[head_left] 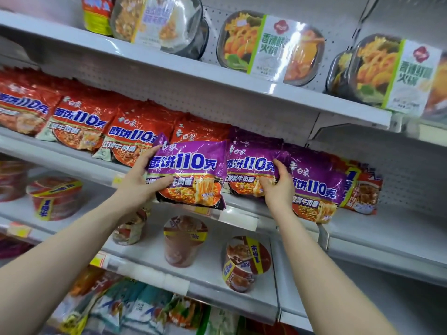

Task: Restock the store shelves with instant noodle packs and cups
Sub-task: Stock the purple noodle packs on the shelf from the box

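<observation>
My left hand (pixel 142 180) grips the left edge of a purple instant noodle pack (pixel 191 172), held at the front of the middle shelf (pixel 242 220). My right hand (pixel 278 187) grips the lower edge of a second purple pack (pixel 251 163) just to its right, between the first pack and a third purple pack (pixel 316 187) that leans on the shelf. Red noodle packs (pixel 79 124) stand in a row to the left. Behind the first purple pack another red pack (pixel 198 134) shows.
Black hot-pot bowls (pixel 271 49) stand on the top shelf. Noodle cups (pixel 185 240) and a red bowl (pixel 55 199) sit on the shelf below the packs, one cup (pixel 246 262) tilted on another. A red pack (pixel 365 192) ends the row at the right. Mixed packets (pixel 135 308) fill the bottom.
</observation>
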